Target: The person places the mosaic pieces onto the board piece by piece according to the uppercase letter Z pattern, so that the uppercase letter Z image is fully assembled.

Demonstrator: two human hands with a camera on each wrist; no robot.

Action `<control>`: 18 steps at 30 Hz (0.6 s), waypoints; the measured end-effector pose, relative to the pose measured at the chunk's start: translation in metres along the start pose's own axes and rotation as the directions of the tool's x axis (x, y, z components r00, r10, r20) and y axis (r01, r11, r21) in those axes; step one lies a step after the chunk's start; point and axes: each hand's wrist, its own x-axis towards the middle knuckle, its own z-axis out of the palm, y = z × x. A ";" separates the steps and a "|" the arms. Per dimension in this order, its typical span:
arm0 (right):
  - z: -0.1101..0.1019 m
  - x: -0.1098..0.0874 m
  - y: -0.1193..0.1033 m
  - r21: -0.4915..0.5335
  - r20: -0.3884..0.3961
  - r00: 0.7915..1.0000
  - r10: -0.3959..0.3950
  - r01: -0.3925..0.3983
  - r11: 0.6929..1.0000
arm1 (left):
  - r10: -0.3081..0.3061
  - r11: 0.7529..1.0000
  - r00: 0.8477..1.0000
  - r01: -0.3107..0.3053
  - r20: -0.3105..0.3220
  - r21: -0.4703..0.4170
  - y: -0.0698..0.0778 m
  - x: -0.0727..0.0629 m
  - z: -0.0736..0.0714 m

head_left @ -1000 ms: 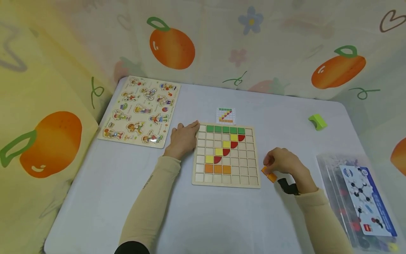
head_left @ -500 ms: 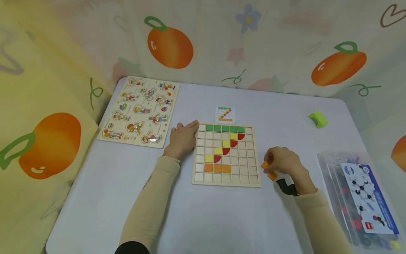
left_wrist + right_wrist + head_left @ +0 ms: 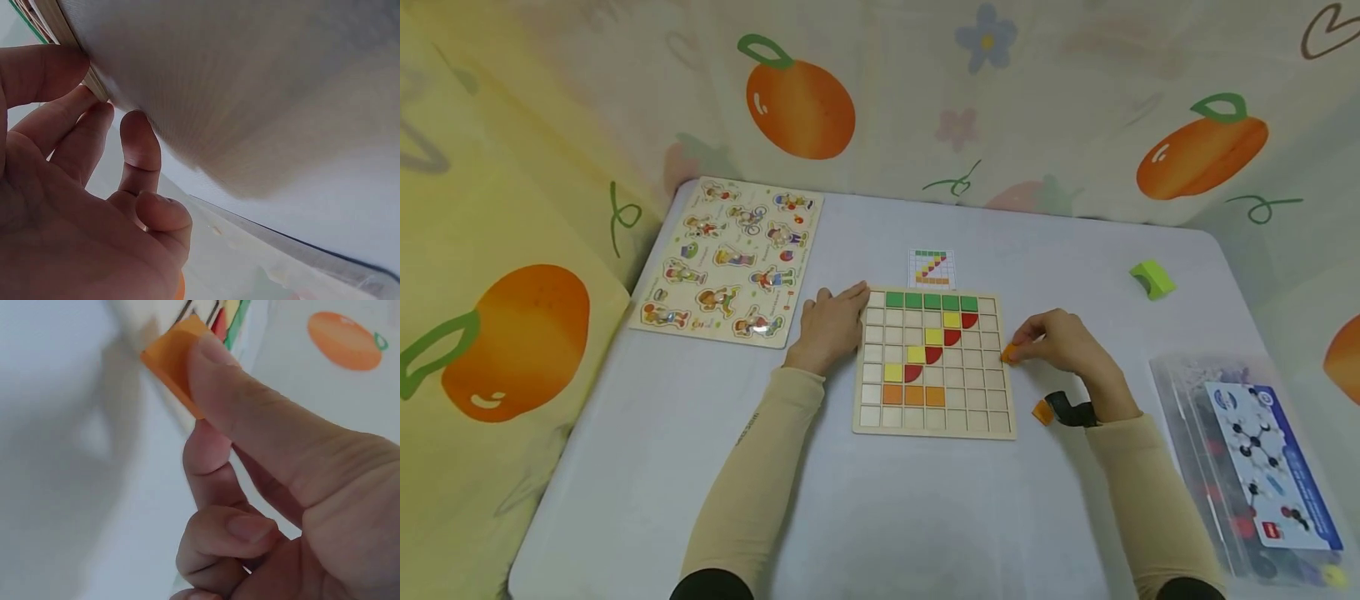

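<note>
In the head view, a wooden grid board [image 3: 973, 417] bears green, yellow, red and orange tiles. My left hand [image 3: 827, 329] rests against its upper left corner. In the left wrist view, the thumb and two fingertips of my left hand [image 3: 81, 169] touch the board's edge [image 3: 59, 25]; the other fingers are apart from it. My right hand [image 3: 1060, 342] pinches an orange square tile [image 3: 1009, 354] at the board's right edge. The right wrist view shows the thumb over this tile [image 3: 175, 353]. Another orange tile [image 3: 1042, 412] lies on the table, below the right hand.
A small pattern card [image 3: 932, 269] lies just behind the board. A wooden picture puzzle [image 3: 726, 262] is at the back left. On the right are a green arch block [image 3: 1152, 279] and a clear plastic box [image 3: 1187, 433] with a printed label. The white table [image 3: 880, 517] extends around them.
My right hand has lifted one orange tile from the table and carried it up and left to the board's right edge. The other orange tile stays behind. My left hand keeps its place.
</note>
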 end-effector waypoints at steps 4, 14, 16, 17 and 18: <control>0.004 0.008 -0.013 0.031 0.017 0.999 -0.033 0.032 0.999 | -0.001 1.000 1.000 0.001 0.001 0.003 0.000 0.001 0.001; 0.031 0.021 -0.044 0.083 0.221 0.962 -0.161 0.146 0.986 | -0.001 1.000 1.000 0.001 -0.001 0.007 -0.001 0.002 0.001; 0.036 0.020 -0.048 0.083 0.257 0.951 -0.174 0.158 0.984 | 0.000 1.000 1.000 0.000 0.001 0.012 -0.001 0.002 0.001; 0.038 0.019 -0.050 0.082 0.270 0.947 -0.176 0.160 0.984 | 0.001 1.000 1.000 -0.001 0.001 0.012 -0.001 0.002 0.001; 0.040 0.019 -0.051 0.078 0.281 0.942 -0.182 0.166 0.983 | 0.001 1.000 1.000 -0.001 0.001 0.014 -0.001 0.002 0.001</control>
